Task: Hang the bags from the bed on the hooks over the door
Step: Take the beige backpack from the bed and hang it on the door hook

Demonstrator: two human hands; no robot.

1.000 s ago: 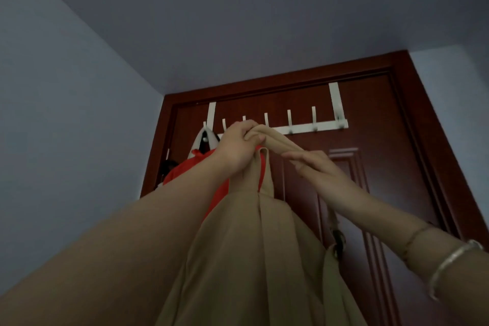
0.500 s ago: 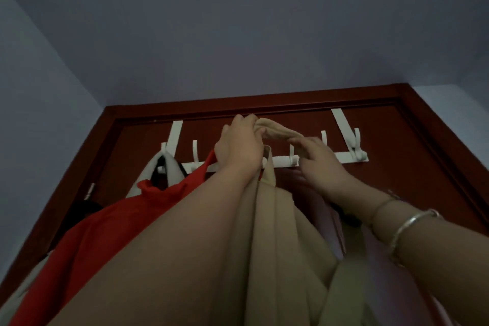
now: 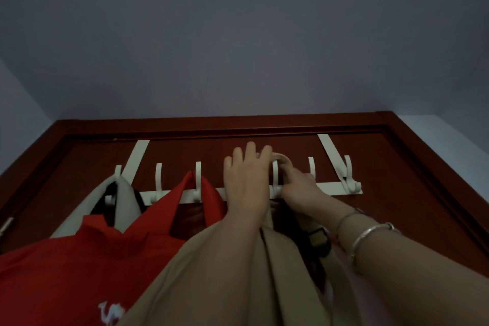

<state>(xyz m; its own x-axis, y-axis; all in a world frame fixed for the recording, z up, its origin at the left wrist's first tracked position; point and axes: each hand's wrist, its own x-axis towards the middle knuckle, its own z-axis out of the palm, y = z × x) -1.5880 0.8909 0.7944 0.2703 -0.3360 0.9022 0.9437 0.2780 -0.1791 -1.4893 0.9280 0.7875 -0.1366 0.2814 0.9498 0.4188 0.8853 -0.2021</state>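
The left hand [image 3: 244,174] and the right hand [image 3: 297,188] are both pinching the beige bag's strap [image 3: 281,158], looping it directly above the fifth hook [image 3: 275,176]; the beige bag [image 3: 275,272] is hanging straight below them

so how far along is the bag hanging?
Done: grey bag and red bag hang on hooks. In hand: both hands, left hand and right hand, work the beige bag strap over a middle hook. Left: unknown; the bed is out of view.

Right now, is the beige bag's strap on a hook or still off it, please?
On: the beige bag's strap loops over a white hook, with both hands at it.
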